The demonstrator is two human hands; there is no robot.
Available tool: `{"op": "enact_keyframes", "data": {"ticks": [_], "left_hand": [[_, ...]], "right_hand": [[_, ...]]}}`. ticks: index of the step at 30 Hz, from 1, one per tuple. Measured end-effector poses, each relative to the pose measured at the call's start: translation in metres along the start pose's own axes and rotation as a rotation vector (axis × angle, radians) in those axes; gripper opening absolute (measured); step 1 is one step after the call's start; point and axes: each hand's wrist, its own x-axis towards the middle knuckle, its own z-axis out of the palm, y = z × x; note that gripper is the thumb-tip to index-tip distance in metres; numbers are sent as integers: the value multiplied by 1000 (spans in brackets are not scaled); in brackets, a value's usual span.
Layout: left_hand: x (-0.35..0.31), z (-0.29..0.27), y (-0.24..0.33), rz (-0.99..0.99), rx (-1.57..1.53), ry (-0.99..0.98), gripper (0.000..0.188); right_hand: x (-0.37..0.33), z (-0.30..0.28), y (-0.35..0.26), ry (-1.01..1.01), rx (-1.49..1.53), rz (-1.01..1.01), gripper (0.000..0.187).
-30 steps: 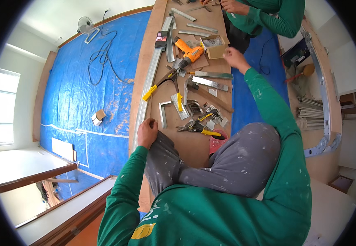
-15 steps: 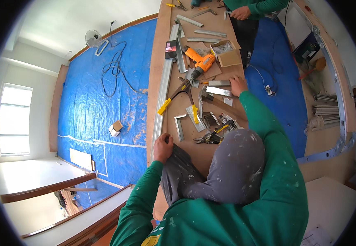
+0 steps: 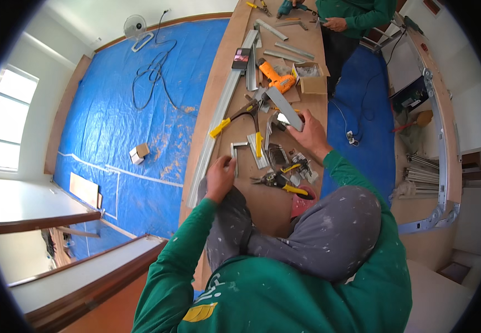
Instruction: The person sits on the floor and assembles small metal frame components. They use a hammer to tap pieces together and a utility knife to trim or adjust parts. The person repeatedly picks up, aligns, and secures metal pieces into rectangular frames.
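Over the worktop (image 3: pixel 263 204), near the orange drill (image 3: pixel 277 76), right fingers (image 3: pixel 307 119) grip a metal piece (image 3: pixel 283 105); left fingers (image 3: pixel 226 163), I cannot tell.

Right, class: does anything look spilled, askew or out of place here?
Yes: brownish debris litters the blue floor sheet, as if spilled. Also, a phone lies on the long metal channel, an odd perch.

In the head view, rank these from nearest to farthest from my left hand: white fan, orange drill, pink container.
From your left hand:
1. Pink container, to its right
2. Orange drill, ahead, slightly right
3. White fan, far ahead, left
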Motion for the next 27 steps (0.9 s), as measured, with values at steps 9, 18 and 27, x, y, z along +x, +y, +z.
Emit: {"op": "enact_keyframes", "data": {"ticks": [9, 18, 27], "left_hand": [[0, 70, 137, -261, -781, -158, 46], [-28, 22, 85, -346, -841, -270, 28], [-62, -13, 82, -398, -587, -312, 29]], "right_hand": [[-73, 21, -38, -222, 395, -92, 52], [-106, -26, 19, -558, 182, -73, 54], [-189, 37, 22, -418, -576, -406, 70]]}}
